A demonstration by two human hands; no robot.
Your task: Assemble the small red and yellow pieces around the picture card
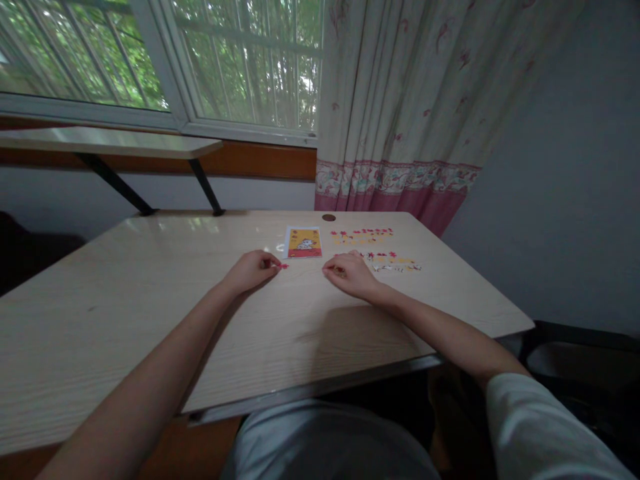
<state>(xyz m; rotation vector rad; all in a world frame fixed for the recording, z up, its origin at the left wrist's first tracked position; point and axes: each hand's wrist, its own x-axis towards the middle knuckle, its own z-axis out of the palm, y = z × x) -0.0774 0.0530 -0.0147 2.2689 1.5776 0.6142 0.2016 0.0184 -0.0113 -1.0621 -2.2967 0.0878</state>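
My left hand (254,269) is closed in a pinch over the table, with a small red puzzle piece (284,266) at its fingertips. To its right, my right hand (353,275) is also closed, thumb and finger pressed together close to the tabletop; whether a piece is between them I cannot make out. A picture card (305,243) with a spotted white animal on yellow and red lies just beyond and between the hands. Rows of small red, yellow and white puzzle pieces (373,233) lie to the right of the card, some partly hidden behind my right hand.
The pale wooden table (125,320) has a round dark cable hole (329,218) near its back edge. A raised shelf (110,141) on black brackets stands at the back left. A floral curtain (400,100) hangs behind, and a dark chair (585,360) is at the right.
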